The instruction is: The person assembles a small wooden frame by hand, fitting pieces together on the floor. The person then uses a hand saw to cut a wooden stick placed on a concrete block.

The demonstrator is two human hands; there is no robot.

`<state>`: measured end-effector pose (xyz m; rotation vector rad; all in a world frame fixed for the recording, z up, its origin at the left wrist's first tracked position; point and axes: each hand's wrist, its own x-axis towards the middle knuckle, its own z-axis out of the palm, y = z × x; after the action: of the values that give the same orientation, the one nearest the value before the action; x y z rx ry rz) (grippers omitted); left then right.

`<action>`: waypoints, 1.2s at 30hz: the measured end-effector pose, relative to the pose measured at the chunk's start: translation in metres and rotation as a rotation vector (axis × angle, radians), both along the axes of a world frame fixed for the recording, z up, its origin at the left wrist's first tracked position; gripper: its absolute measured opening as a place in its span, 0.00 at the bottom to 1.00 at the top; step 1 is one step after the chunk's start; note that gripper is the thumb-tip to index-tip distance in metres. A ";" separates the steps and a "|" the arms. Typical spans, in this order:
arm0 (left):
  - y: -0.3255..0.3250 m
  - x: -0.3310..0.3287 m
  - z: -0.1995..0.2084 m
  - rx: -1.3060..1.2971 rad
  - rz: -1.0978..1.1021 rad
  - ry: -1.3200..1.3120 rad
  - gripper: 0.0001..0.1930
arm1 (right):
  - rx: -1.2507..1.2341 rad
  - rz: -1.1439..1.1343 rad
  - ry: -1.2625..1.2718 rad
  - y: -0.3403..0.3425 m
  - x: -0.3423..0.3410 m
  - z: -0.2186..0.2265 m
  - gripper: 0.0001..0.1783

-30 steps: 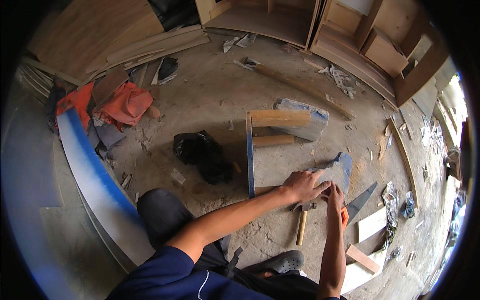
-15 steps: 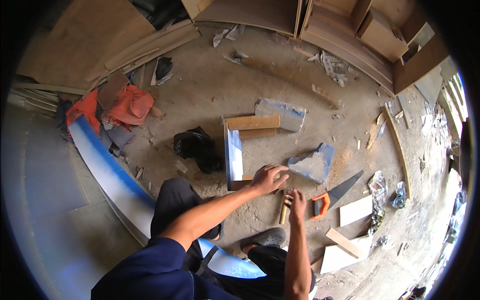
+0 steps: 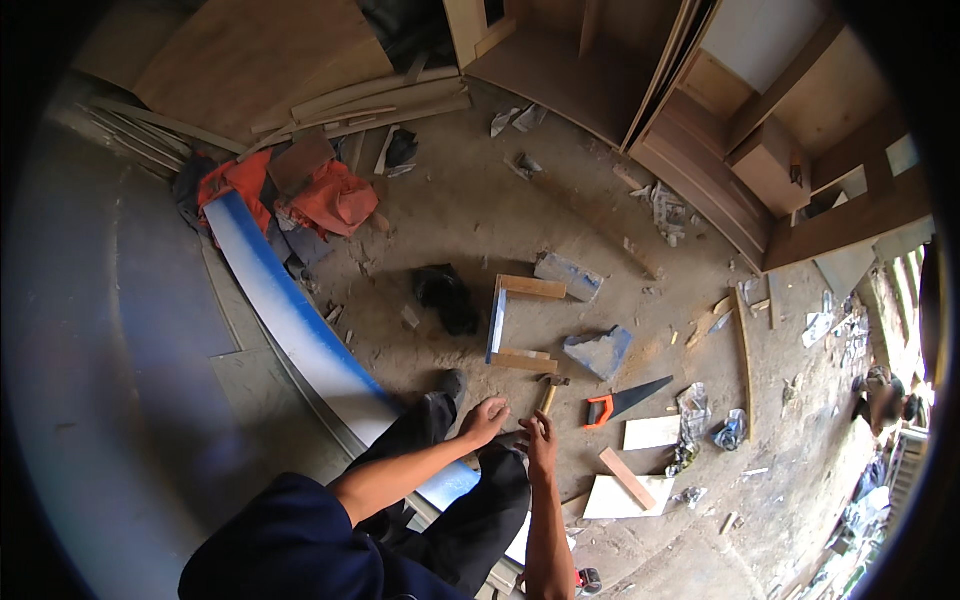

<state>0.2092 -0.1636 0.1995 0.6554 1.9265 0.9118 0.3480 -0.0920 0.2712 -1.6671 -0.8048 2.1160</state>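
Over my knees, my left hand (image 3: 487, 422) hangs with loosely bent fingers apart and nothing visible in them. Close to its right, my right hand (image 3: 540, 440) has its fingers spread, just nearer than the hammer (image 3: 549, 395), which lies on the floor with a wooden handle and dark head. Beyond the hammer rests a three-sided wooden frame (image 3: 534, 287), its left side a blue and white board. A handsaw (image 3: 630, 401) with an orange and black handle lies to the right. Neither hand appears to touch these things.
Blue-stained blocks (image 3: 600, 352) lie right of the frame, a black plastic bag (image 3: 446, 298) to its left. A long blue and white curved board (image 3: 290, 310) runs along my left. White boards (image 3: 652, 433) and a wood strip (image 3: 627, 479) lie right. Wooden cabinets (image 3: 690, 160) stand at the back.
Both hands have drawn back toward my knees, away from the frame and hammer. My view has pulled back and shifted, so the floor things look smaller. The hammer stays on the floor.
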 end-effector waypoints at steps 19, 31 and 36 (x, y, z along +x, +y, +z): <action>-0.062 -0.112 0.254 0.291 0.461 -0.211 0.14 | 0.177 0.445 0.248 0.013 -0.089 0.213 0.27; -0.101 -0.230 0.277 0.156 0.431 -0.310 0.17 | 0.316 0.817 0.195 -0.002 -0.224 0.236 0.29; -0.104 -0.318 0.227 0.170 0.326 -0.228 0.21 | 0.366 0.837 0.104 -0.009 -0.318 0.229 0.27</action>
<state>-0.1089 -0.2677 0.4263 0.3180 1.7903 1.3063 0.0300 -0.1011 0.5003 -1.1051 -1.9681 2.2854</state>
